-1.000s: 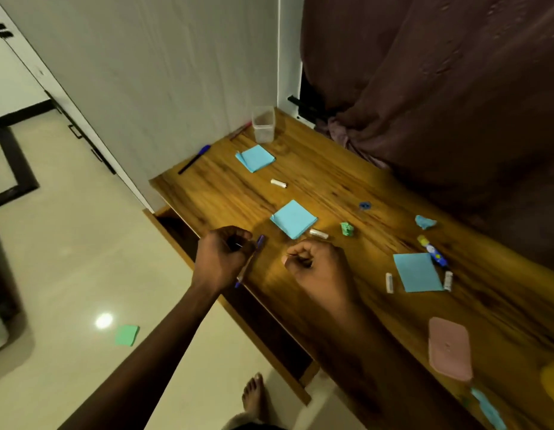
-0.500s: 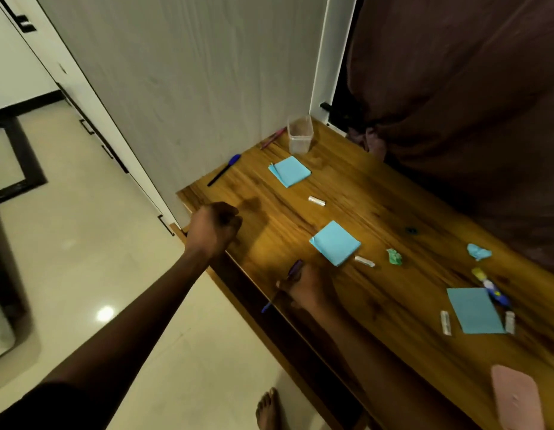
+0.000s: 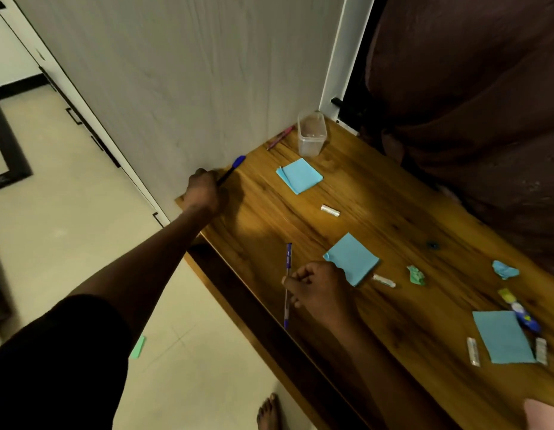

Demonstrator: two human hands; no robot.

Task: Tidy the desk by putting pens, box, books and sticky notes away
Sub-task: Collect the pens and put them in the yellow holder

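My right hand [image 3: 319, 290] grips a purple-blue pen [image 3: 288, 259] near the desk's front edge, the pen pointing away from me. My left hand [image 3: 202, 190] reaches to the desk's far left corner and closes on the dark end of a blue-capped pen [image 3: 236, 164] that lies against the wall. A clear plastic box [image 3: 311, 133] stands open at the back by the wall, with a pink pen [image 3: 280, 138] beside it. Blue sticky-note pads lie on the wooden desk [image 3: 378, 206]: one far [image 3: 300, 175], one by my right hand [image 3: 354, 259], one at the right [image 3: 502, 336].
Small white caps or erasers [image 3: 330, 210], crumpled green [image 3: 416, 275] and blue [image 3: 503, 270] paper and a glue stick [image 3: 520, 311] are scattered on the desk. A dark curtain hangs behind. A pink lid [image 3: 545, 414] shows at the bottom right. A green note [image 3: 137, 347] lies on the floor.
The pen passed from my left hand to my right hand. My left hand then moved far left along the desk edge and reached the blue-capped pen at the wall.
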